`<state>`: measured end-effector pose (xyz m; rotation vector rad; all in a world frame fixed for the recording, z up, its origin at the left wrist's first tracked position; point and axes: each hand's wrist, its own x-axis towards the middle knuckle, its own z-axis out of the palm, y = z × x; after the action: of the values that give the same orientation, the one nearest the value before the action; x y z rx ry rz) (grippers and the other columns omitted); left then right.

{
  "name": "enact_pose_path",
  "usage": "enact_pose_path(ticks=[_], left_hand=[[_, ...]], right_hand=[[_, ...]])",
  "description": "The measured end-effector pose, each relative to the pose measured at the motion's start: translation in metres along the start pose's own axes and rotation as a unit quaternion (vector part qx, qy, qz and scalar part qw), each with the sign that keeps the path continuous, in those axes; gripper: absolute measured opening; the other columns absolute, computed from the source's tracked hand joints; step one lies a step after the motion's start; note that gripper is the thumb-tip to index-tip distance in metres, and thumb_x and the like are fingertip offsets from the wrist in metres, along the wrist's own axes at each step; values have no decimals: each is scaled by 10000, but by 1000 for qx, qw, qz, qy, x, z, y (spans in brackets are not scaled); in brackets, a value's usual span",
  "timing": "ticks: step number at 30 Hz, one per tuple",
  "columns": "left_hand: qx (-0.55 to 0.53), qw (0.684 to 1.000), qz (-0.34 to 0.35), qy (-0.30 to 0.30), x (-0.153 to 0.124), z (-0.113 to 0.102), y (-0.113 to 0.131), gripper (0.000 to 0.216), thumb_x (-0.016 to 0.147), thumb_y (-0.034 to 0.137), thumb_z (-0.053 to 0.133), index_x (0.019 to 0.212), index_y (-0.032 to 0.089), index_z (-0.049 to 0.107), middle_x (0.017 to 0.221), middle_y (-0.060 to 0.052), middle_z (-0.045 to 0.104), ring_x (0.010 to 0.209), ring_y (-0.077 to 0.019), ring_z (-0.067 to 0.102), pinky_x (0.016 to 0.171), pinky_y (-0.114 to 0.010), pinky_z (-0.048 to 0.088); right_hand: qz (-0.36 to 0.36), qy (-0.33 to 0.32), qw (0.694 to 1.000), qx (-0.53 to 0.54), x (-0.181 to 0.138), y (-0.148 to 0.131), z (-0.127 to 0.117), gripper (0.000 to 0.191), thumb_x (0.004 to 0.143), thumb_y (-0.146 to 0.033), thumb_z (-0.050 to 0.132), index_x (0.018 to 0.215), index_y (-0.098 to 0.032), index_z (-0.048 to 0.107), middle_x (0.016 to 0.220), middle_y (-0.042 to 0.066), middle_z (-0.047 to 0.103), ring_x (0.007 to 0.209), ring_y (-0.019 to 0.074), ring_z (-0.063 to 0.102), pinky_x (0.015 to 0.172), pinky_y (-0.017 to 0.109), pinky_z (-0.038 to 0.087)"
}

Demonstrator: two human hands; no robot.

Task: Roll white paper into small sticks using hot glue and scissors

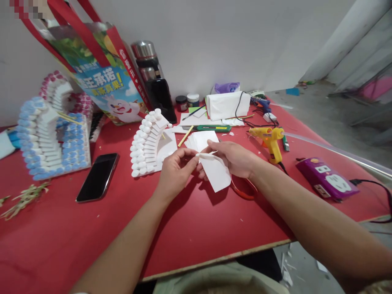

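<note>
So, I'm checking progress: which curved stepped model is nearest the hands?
The white-edged model, beside the left hand; the blue-edged model and pink-edged model stand farther left.

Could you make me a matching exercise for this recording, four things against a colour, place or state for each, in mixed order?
1. power socket
2. glue gun nearest the power socket
3. bent paper piece
4. phone lying flat

A. held between the left hand and right hand
B. on the left part of the red table
C. purple
D. yellow

Pairs: 1-C, 2-D, 3-A, 4-B.
</note>
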<state>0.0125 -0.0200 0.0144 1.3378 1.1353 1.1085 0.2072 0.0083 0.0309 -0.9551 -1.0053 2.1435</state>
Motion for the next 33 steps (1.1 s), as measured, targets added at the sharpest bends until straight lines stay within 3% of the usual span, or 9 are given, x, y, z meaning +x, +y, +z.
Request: enact_pose_path(ticks=[5, 10, 13, 15, 18, 21, 24, 28, 33], left_hand=[[58, 998, 19, -1, -1, -4, 4, 177, 864, 369, 755, 941, 216, 709, 898, -40, 720, 804, -160, 655, 720, -264, 515], [66, 996, 42, -31, -2, -4, 7, 163, 896, 355, 721, 966, 210, 700, 805, -24, 707, 767, -164, 653, 736, -273, 512], [62, 996, 44, -37, -1, -4, 6, 171, 889, 349, 727, 963, 197, 700, 872, -33, 718, 810, -169, 656, 786, -279, 513], [66, 996, 42, -34, 0, -4, 5, 172, 880, 346, 736, 957, 196, 701, 907, -35, 716, 839, -167, 648, 806, -275, 507], [66, 996, 43, -35, 1, -5, 2, 166, 885, 346, 727, 951, 198, 690, 905, -31, 702, 839, -163, 639, 819, -278, 506], [65, 997, 41, -30, 1, -4, 1, 167, 894, 348, 715, 954, 195, 683, 903, -33, 699, 838, -167, 648, 812, -284, 511], [75, 996, 39, -26, -2, 0, 2, 175, 890, 355, 717, 947, 192, 690, 891, -37, 706, 821, -172, 653, 787, -286, 512], [81, 996, 33, -33, -3, 2, 5, 190, 871, 367, 737, 937, 194, 697, 877, -36, 713, 793, -171, 651, 752, -278, 508], [78, 996, 46, 0, 2, -3, 6, 174, 866, 343, 734, 922, 186, 683, 859, -21, 692, 758, -147, 623, 723, -254, 491]], right_hand=[[120, -115, 980, 109, 2, 0, 1, 468, 1068, -410, 311, 1057, -89, 651, 968, 212, 778, 893, 295, 781, 886, 486, 610], [91, -81, 987, 100, 1, 3, 2, 245, 1030, -295, 495, 968, -127, 663, 819, 87, 750, 740, 222, 752, 768, 388, 629], [59, -57, 992, 92, 0, 5, 0, 131, 960, -253, 646, 945, -124, 671, 803, 54, 713, 686, 164, 689, 665, 290, 598], [36, -30, 997, 58, -1, 5, 0, 141, 903, -225, 728, 996, -127, 688, 841, 56, 715, 705, 145, 668, 636, 245, 567], [-8, 10, 1000, -24, -2, 5, 2, 322, 814, -213, 814, 1100, -152, 681, 883, 41, 717, 727, 135, 657, 622, 227, 532], [-66, 57, 987, -132, 0, 7, 4, 326, 768, -290, 849, 1001, -159, 662, 753, -4, 664, 629, 105, 581, 530, 206, 436], [-101, 108, 951, -272, 1, 11, 4, 230, 797, -329, 791, 828, -175, 622, 664, -7, 639, 568, 104, 534, 491, 220, 380], [-149, 137, 889, -412, 3, 16, 3, 115, 775, -181, 703, 783, -209, 592, 679, 5, 691, 589, 147, 607, 491, 242, 409], [-106, 86, 938, -320, 2, 13, 8, 130, 828, -90, 560, 813, -217, 533, 692, 10, 715, 570, 147, 643, 492, 242, 437]])
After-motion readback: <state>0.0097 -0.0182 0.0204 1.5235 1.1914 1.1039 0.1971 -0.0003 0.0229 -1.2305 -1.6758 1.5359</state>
